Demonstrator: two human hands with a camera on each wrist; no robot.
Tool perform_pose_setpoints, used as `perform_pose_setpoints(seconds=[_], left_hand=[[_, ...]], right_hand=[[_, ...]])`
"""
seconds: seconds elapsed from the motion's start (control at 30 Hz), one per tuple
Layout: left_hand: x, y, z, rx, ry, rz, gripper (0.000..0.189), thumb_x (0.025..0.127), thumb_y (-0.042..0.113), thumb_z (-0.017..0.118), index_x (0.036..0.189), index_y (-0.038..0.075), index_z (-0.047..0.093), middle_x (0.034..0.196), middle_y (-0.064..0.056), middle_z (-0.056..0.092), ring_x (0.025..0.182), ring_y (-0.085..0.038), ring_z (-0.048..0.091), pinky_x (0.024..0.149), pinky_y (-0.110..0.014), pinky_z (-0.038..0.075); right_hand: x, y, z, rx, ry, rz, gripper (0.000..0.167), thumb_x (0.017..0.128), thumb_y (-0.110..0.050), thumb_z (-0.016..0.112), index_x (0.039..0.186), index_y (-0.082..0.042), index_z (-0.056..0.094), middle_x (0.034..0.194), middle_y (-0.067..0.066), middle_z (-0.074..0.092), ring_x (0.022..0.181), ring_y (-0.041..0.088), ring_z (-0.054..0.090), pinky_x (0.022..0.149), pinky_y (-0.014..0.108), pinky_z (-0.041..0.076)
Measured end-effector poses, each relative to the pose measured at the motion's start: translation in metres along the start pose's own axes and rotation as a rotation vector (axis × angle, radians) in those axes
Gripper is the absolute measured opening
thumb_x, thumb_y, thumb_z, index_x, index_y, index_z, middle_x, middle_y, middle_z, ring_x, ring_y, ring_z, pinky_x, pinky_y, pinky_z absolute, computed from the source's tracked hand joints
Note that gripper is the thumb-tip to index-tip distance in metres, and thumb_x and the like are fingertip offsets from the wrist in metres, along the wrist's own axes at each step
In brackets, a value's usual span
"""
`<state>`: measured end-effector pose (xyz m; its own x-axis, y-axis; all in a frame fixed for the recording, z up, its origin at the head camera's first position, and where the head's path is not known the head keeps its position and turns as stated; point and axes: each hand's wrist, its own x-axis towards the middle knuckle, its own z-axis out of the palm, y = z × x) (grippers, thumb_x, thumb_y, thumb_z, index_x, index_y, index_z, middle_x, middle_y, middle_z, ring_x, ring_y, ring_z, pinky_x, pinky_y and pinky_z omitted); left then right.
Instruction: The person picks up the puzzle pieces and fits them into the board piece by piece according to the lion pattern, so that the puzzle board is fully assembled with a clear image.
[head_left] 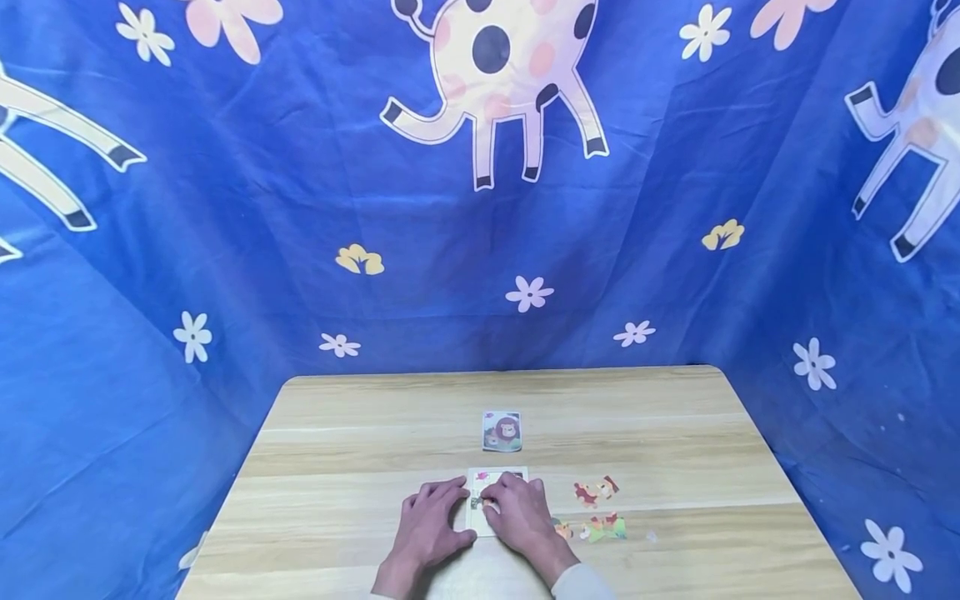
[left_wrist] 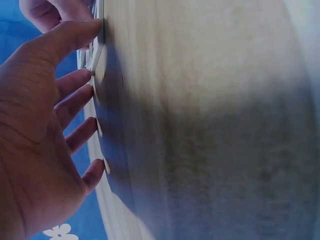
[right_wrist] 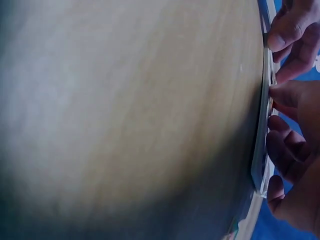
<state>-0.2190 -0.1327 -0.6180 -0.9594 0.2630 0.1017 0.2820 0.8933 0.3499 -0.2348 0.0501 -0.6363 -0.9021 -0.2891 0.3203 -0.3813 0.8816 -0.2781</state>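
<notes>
We rested our left hand [head_left: 430, 522], fingers spread, against the board [head_left: 484, 527], seemingly to steady it; our right hand [head_left: 521, 512] pinched a piece [head_left: 490, 503] on it, with loose pieces [head_left: 604, 528] right of the board.

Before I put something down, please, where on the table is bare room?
Bare wood of the table lies left of the left hand and on both sides of the lion card. Another patch runs from the pale scrap to the table's right edge. It is crowded at the white board under the right hand and among the loose pieces beside it.
</notes>
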Motion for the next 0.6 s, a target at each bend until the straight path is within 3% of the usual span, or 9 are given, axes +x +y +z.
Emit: perform_pose_setpoints(seconds=[0.6], left_hand=[[0.0006, -0.0015, 0.0026, -0.011, -0.008, -0.006, 0.061, 0.065, 0.05, 0.078, 0.118, 0.023, 0.065, 0.139, 0.008, 0.056, 0.12, -0.021, 0.05, 0.094, -0.055, 0.041]], right_hand=[[0.0009, -0.0009, 0.003, -0.014, 0.023, 0.021, 0.014, 0.077, -0.034, 0.075, 0.089, -0.03, 0.074, 0.083, -0.014, 0.063, 0.077, 0.006, 0.06, 0.068, 0.028, 0.036]])
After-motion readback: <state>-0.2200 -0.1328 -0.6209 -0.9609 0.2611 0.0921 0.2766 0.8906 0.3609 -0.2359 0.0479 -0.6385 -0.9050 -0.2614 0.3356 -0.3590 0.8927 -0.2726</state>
